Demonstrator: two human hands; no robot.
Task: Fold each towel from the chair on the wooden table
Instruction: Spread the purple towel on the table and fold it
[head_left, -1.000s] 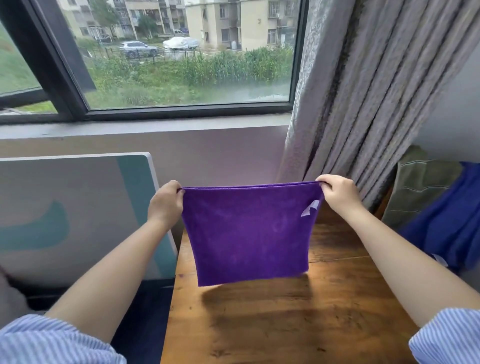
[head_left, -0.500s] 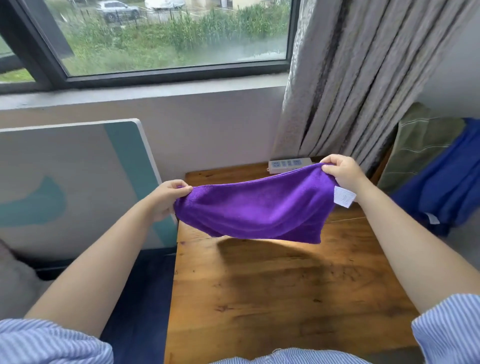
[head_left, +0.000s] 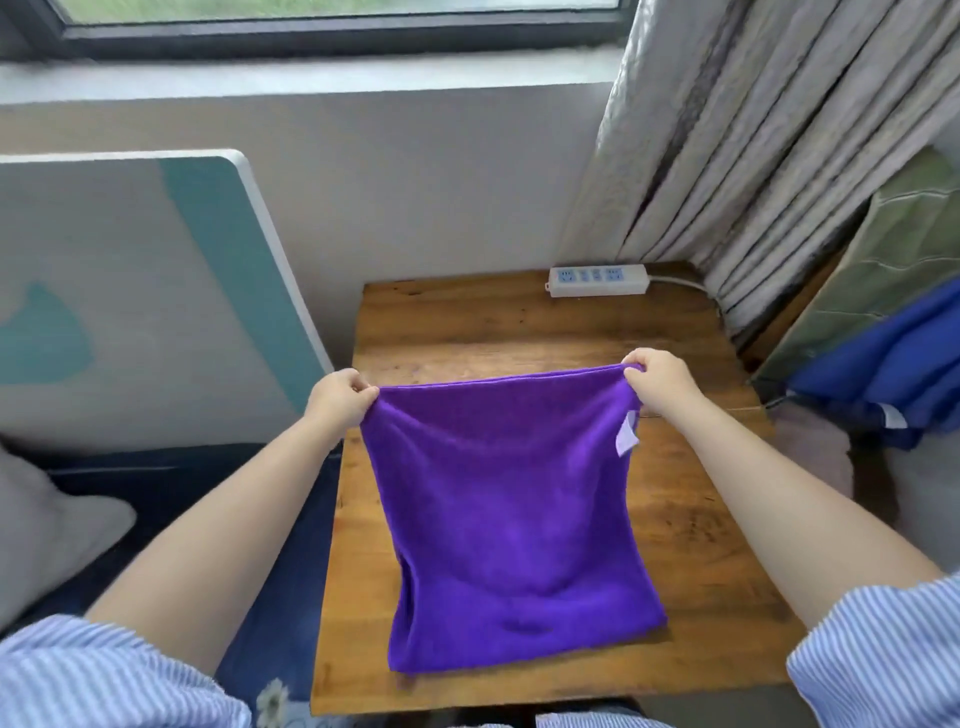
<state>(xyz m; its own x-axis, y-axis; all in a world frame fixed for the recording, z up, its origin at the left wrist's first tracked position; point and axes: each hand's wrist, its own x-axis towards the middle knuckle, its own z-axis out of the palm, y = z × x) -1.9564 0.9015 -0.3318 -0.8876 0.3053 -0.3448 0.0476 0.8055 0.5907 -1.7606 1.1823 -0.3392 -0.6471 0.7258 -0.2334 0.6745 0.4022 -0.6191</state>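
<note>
Both hands pinch the purple towel (head_left: 511, 512) by its far corners, the left hand (head_left: 337, 397) at one end of the upper hem and the right hand (head_left: 660, 379) at the other, pulling it taut so it lies flat. Its near edge already rests on the wooden worktop (head_left: 691, 499) (a white label hangs by the right corner), probably ready for the first fold. A power strip (head_left: 597, 280) sits at the back, near grey curtains (head_left: 753, 135); blue and green towels (head_left: 883, 364) wait to the right.
</note>
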